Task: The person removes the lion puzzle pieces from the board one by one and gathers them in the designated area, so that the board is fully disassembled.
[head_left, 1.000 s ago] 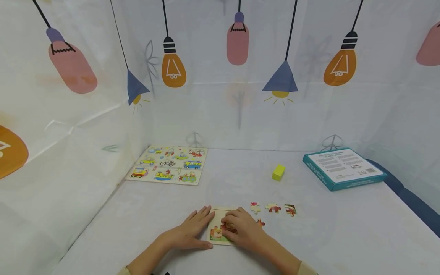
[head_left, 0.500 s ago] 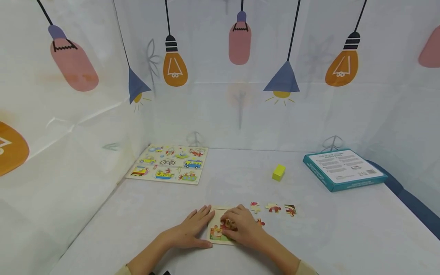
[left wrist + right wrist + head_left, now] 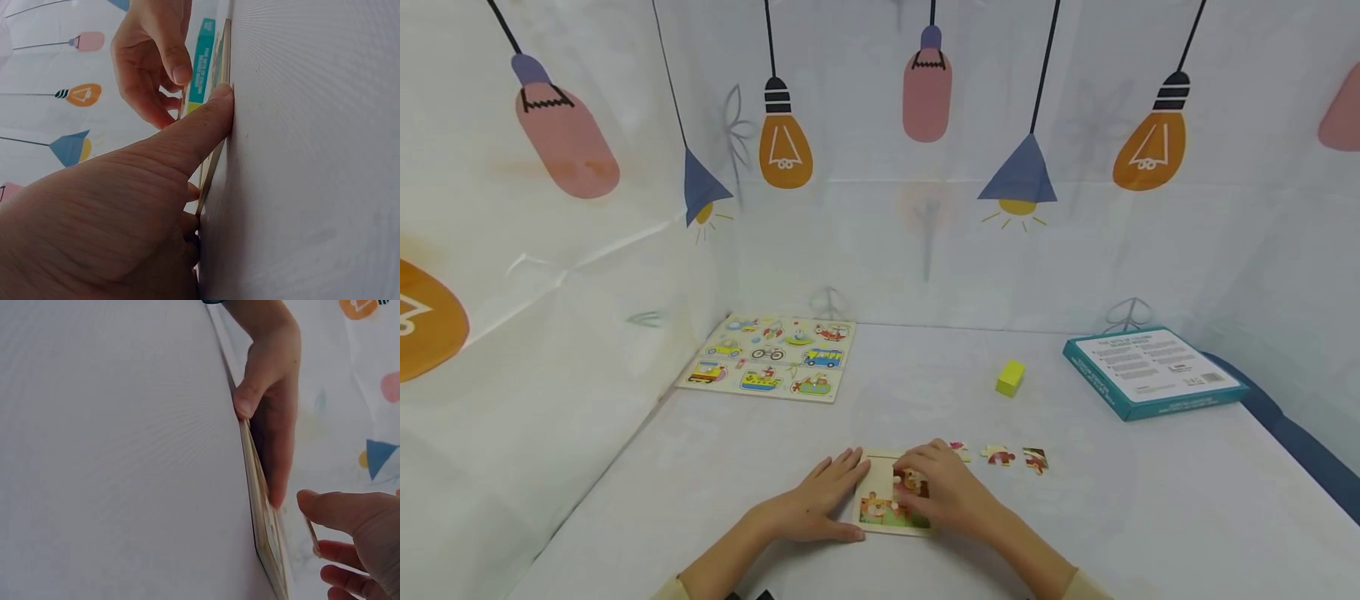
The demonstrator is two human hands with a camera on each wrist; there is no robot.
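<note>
A small wooden puzzle frame [image 3: 877, 467] lies flat on the table, with picture pieces [image 3: 889, 514] along its near side. My left hand [image 3: 820, 502] rests along the frame's left edge, fingers straight and thumb at its near corner. Over the right part of the frame, my right hand [image 3: 949, 489] pinches a jigsaw piece [image 3: 912, 482] between thumb and fingers. Seen from the right wrist, that jigsaw piece [image 3: 312, 536] stands edge-on above the frame [image 3: 259, 506], apart from it. The right hand's fingers hide part of the picture side.
Loose jigsaw pieces [image 3: 998, 455] lie in a row beyond the right hand, one partly covered by it. Farther back are a vehicle puzzle board [image 3: 790, 358], a yellow block [image 3: 1011, 378] and a teal box [image 3: 1156, 372]. A printed sheet [image 3: 865, 250] hangs behind the table.
My right hand has lifted and shifted slightly right, with the jigsaw piece in its fingers, uncovering more of the near row. The left hand stays on the frame.
</note>
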